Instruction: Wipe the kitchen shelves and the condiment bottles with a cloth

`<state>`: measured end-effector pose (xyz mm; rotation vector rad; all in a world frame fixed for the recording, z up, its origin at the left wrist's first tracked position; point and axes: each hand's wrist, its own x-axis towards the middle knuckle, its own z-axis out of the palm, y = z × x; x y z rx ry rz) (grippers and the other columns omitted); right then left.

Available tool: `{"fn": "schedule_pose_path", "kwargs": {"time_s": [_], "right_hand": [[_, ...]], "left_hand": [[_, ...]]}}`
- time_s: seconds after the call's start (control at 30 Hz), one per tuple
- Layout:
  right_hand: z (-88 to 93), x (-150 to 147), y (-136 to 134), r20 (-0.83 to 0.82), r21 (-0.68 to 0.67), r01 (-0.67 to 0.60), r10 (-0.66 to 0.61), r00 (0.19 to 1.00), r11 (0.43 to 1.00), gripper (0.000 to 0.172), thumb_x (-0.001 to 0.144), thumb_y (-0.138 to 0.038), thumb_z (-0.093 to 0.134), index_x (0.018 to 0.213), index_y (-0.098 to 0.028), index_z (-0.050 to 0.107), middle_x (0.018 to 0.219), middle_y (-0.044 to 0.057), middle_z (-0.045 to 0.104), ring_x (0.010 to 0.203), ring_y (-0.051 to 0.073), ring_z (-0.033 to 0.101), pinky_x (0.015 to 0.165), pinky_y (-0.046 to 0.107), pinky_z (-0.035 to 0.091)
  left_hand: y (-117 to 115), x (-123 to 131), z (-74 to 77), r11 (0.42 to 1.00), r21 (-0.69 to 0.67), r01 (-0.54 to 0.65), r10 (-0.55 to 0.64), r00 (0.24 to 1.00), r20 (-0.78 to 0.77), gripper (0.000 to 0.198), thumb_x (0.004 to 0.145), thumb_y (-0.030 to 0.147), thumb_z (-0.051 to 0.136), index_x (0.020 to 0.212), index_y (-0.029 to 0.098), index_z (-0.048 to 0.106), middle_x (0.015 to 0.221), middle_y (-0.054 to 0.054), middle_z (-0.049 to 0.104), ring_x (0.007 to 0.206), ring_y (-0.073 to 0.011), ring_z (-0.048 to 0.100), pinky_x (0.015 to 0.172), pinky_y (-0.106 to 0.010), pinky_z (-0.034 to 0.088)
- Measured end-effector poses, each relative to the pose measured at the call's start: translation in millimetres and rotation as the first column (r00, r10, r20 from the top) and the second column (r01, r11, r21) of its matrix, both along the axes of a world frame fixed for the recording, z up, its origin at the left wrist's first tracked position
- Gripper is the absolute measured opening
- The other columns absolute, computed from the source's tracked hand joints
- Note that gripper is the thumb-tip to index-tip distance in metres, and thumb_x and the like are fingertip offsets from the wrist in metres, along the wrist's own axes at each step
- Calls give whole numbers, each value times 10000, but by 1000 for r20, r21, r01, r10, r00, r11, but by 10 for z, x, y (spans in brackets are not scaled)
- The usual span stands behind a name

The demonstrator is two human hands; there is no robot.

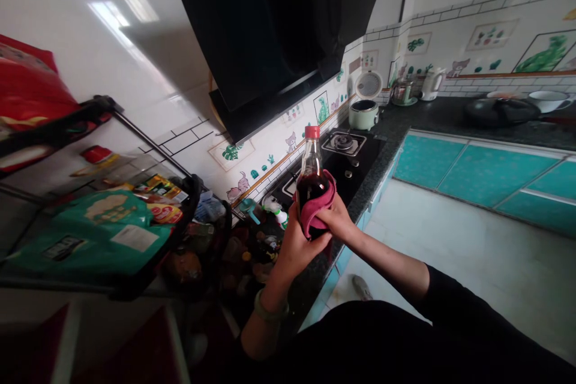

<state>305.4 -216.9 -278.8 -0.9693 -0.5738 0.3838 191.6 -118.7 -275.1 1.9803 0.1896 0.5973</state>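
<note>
A glass bottle [312, 162] of dark liquid with a red cap stands nearly upright in front of me, over the counter's edge. My left hand [296, 249] is closed around its lower part from the left and below. A pinkish-red cloth [318, 209] is wrapped partly round the bottle's body. My right hand [336, 220] presses this cloth against the bottle from the right, its fingers mostly hidden by the folds. The bottle's base is hidden behind my hands.
A gas stove [344, 159] and an open-lidded rice cooker [363, 114] lie beyond the bottle. The range hood [279, 24] hangs above. At left, a rack [153, 156] carries a green bag [103, 231] and several packets. A black lidded pan [499, 111] sits on the far counter.
</note>
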Motion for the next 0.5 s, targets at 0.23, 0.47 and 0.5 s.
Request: {"fn": "schedule_pose_path", "kwargs": {"time_s": [0.23,0.47,0.5], "right_hand": [[11,93,-161,-13,13,-314,314,949,949,661,714,-460,951,1267,-202,699,1105,48,775,928,208,710,899,322,593],[-141,28,-72,8,-86,-420,422,906,903,633,788,-630,882,1202,-177,725,1108,61,758,968,219,693,887,322,592],[-148,42,-48,1,-95,-395,397,918,914,648,793,-674,859,1190,-178,732,1152,69,755,1041,241,692,956,348,589]], "left_hand": [[431,33,721,978,-197,-68,97,985,143,605,860,604,787,1288,185,700,1243,-108,769,1204,-262,714,1038,-360,565],[146,589,932,842,-521,141,-77,987,143,444,733,444,929,902,182,614,678,28,666,665,-139,688,708,-266,579],[130,616,913,840,-523,143,-59,983,173,420,742,430,918,850,187,593,644,42,637,629,-124,664,677,-251,567]]}}
